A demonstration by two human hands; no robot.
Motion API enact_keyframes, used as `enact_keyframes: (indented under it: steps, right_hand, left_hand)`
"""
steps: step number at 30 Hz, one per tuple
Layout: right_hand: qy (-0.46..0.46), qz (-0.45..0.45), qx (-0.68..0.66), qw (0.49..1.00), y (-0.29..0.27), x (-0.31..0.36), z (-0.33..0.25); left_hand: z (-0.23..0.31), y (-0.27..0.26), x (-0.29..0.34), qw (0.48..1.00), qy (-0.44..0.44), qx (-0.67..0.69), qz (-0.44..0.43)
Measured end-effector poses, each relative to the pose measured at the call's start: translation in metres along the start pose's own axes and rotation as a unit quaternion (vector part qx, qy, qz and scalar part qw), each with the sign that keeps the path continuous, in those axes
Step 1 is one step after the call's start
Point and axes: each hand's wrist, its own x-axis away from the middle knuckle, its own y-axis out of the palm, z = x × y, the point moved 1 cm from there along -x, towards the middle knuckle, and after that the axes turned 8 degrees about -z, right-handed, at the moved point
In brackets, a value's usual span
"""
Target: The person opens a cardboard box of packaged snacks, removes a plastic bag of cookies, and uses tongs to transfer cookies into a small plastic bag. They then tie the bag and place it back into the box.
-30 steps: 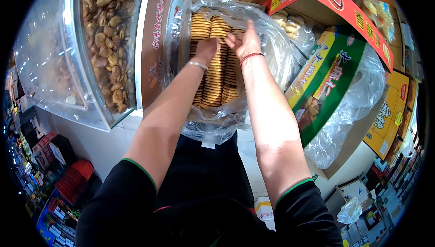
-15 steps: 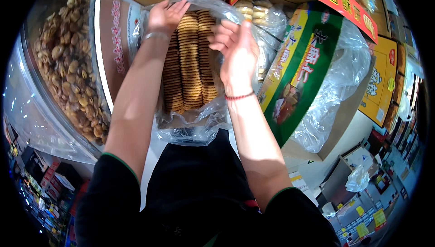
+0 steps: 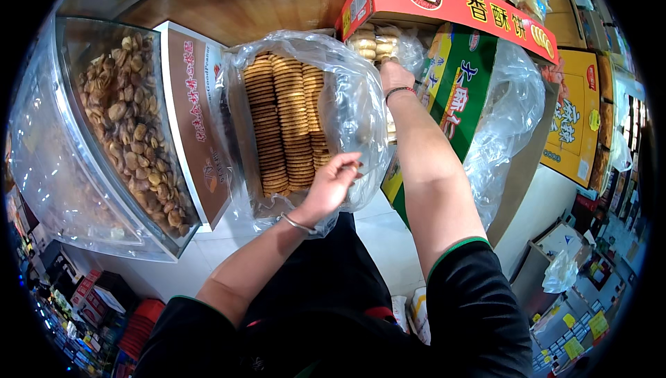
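Stacked rows of round brown biscuits point(image 3: 288, 125) stand on edge in a box lined with a clear plastic bag point(image 3: 357, 100), its mouth spread wide. Over the lower right of these rows is my left hand point(image 3: 331, 187), fingers loosely bent and apart, close to the bag's side; I see nothing in it. My right hand point(image 3: 397, 78) reaches into the neighbouring box, beside pale round cakes point(image 3: 374, 41) in clear wrapping. Its fingers look closed, but whatever they hold is hidden beneath the hand.
Left of the biscuits stands a brown-and-white carton point(image 3: 191, 100), then a clear-sided bin of brown beans point(image 3: 128, 128). On the right are a green box flap point(image 3: 458, 93) and crumpled clear plastic point(image 3: 503, 128). A red box flap point(image 3: 451, 3) crosses the back; a yellow carton point(image 3: 572, 121) stands farther right.
My left hand has moved from the bag's far edge to its near right side. My right hand has gone from above the biscuits to the box at right. The bag's right side now bulges outward.
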Motion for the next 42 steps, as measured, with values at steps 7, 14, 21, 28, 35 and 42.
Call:
enact_keyframes:
  steps: [7, 14, 21, 28, 35, 42]
  right_hand:
    - [-0.113, 0.089, 0.01, 0.99, -0.029, 0.004, -0.032]
    - [-0.118, 0.153, -0.067, 0.979, -0.063, 0.049, -0.054]
    - [-0.207, 0.207, -0.142, 0.946, -0.102, 0.145, -0.042]
    - [-0.295, 0.335, -0.329, 0.832, -0.141, 0.311, -0.025]
    - [-0.198, 0.288, -0.691, 0.633, -0.118, 0.477, 0.023]
    - [-0.22, 0.2, -0.744, 0.598, -0.078, 0.515, 0.026]
  left_hand:
    - [0.038, 0.084, 0.027, 0.919, 0.213, -0.302, -0.137]
    - [0.038, 0.12, 0.023, 0.817, 0.342, -0.419, -0.199]
    - [0.066, 0.109, 0.061, 0.791, 0.304, -0.503, -0.17]
    - [0.086, 0.091, 0.1, 0.826, 0.206, -0.493, -0.18]
    - [0.123, 0.117, 0.15, 0.914, -0.006, 0.158, -0.373]
    - [0.113, 0.174, 0.153, 0.932, -0.086, 0.3, -0.184]
